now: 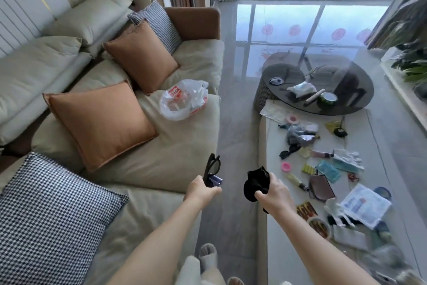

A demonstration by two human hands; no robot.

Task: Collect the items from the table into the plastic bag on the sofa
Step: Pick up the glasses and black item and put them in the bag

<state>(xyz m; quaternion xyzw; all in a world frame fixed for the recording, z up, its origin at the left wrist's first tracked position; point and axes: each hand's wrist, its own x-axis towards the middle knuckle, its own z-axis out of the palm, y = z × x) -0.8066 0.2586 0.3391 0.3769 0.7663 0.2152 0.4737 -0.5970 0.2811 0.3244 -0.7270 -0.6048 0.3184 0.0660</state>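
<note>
My left hand (201, 188) grips a pair of black sunglasses (211, 170) together with a small purple item (216, 179), held over the sofa's front edge. My right hand (273, 191) grips a bunched black cloth (255, 183) above the gap between sofa and table. The white plastic bag with red print (183, 99) lies open on the beige sofa seat (180, 146), well ahead of both hands. The pale low table (374, 153) on the right carries several scattered items: packets, tubes, a pink round piece (286, 166), another pair of sunglasses (288, 151).
Orange cushions (101, 123) and checked cushions (48, 213) cover the sofa's left part. A dark round glass table (351, 90) with a tape roll and a packet stands beyond the pale table. Grey floor runs between sofa and tables. Plants stand at the right.
</note>
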